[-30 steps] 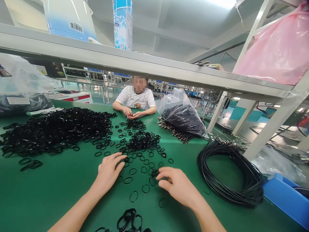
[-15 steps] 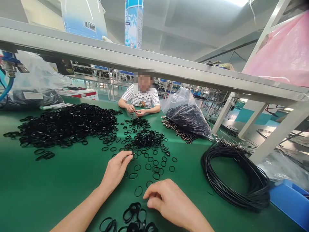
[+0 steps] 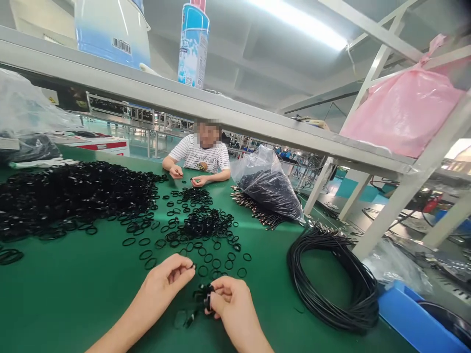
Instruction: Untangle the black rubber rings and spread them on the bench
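My left hand [image 3: 167, 280] is closed in a pinch over the green table. A small dark edge, seemingly part of a black ring, shows at its fingertips. Close beside it, my right hand [image 3: 233, 301] grips a bunch of black rings [image 3: 200, 293] between thumb and fingers. Below that bunch some rings are smeared by motion. Loose black rings [image 3: 208, 258] lie scattered just beyond both hands, thickening into a small heap [image 3: 204, 223]. A far larger heap of black rings [image 3: 81, 193] spreads to the left.
A coil of black cable [image 3: 333, 279] lies at right, beside a blue bin [image 3: 415, 318]. A clear bag of dark parts [image 3: 270, 189] rests farther back. A shelf beam [image 3: 206, 105] crosses above the table [image 3: 73, 294]. Opposite, a person [image 3: 200, 157] handles small black pieces.
My right hand has closed on the bunch of rings that lay near the front edge and lifted it. My hands are now closer together. The view has shifted right and up.
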{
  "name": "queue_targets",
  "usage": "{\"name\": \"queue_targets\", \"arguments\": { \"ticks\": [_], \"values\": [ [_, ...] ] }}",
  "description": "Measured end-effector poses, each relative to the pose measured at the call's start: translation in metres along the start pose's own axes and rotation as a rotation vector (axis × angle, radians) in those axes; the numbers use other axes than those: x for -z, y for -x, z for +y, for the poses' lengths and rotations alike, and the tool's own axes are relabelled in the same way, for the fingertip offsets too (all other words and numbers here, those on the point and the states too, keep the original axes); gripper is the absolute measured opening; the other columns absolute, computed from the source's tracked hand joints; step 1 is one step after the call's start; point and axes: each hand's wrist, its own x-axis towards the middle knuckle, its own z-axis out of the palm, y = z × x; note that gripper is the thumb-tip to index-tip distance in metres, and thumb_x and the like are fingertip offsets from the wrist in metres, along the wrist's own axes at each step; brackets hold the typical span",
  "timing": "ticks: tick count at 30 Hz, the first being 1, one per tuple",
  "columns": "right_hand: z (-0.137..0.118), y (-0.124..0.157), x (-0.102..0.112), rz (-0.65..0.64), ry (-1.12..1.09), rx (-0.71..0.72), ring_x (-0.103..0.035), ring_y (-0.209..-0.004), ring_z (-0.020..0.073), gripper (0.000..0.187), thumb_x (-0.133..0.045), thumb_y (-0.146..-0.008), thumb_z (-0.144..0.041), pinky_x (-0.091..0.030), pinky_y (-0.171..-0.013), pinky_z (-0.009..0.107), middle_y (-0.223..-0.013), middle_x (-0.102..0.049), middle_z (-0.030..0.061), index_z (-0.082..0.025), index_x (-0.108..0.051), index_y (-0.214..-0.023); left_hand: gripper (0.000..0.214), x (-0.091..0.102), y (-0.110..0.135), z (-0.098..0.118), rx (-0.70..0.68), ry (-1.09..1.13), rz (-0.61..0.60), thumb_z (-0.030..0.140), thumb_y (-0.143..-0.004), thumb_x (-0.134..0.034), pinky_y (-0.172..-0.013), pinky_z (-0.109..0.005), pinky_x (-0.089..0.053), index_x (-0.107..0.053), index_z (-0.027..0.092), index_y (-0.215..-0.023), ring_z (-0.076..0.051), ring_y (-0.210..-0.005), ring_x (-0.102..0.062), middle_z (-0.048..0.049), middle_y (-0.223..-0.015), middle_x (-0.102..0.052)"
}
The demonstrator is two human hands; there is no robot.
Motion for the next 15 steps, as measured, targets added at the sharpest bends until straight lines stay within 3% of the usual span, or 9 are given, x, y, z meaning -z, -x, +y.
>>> {"name": "queue_targets", "arguments": {
  "ticks": [4, 7, 11, 15],
  "values": [
    [0.022, -0.017, -0.001, 0.128, -0.124, -0.005, -0.061, -0.053, 0.015, 0.018, -0.058, -0.067, -0.026, -0.034, -0.039, 0.017, -0.06, -0.059, 0.0011, -0.012, -0.059, -0.078, 0.027, -0.016, 0.001, 0.004, 0.02, 0.193, -0.191, 0.047, -0.083, -0.05, -0.067, -0.023, -0.043, -0.06, 0.022, -0.081, -0.018, -0.077, -0.054, 0.0003, -0.081, -0.058],
    [0.034, -0.023, -0.005, 0.143, -0.123, 0.035, -0.059, -0.048, 0.0138, 0.021, -0.063, -0.064, -0.029, -0.033, -0.037, 0.016, -0.059, -0.06, 0.002, -0.011, -0.061, -0.075, 0.031, -0.022, 0.001, 0.006, 0.048, 0.259, -0.253, 0.05, -0.077, -0.056, -0.061, -0.022, -0.042, -0.061, 0.02, -0.082, -0.018, -0.072, -0.055, -0.0012, -0.079, -0.061],
    [0.039, -0.023, -0.003, 0.171, -0.16, 0.058, -0.057, -0.045, 0.011, 0.021, -0.065, -0.064, -0.029, -0.036, -0.038, 0.016, -0.056, -0.061, 0.0018, -0.011, -0.063, -0.074, 0.038, -0.015, 0.001, 0.01, 0.169, 0.322, -0.131, 0.056, -0.075, -0.053, -0.054, -0.022, -0.038, -0.057, 0.019, -0.074, -0.015, -0.054, -0.048, 0.0033, -0.053, -0.051],
    [0.04, -0.029, -0.002, 0.165, -0.269, 0.021, -0.059, -0.043, 0.012, 0.03, -0.07, -0.059, -0.038, -0.035, -0.035, 0.015, -0.056, -0.063, 0.0044, -0.012, -0.064, -0.072, 0.041, -0.006, -0.002, 0.002, 0.211, 0.298, 0.012, 0.061, -0.073, -0.052, -0.044, -0.019, -0.028, -0.054, 0.02, -0.068, -0.011, -0.047, -0.034, 0.0067, -0.05, -0.037]
  ]
}}
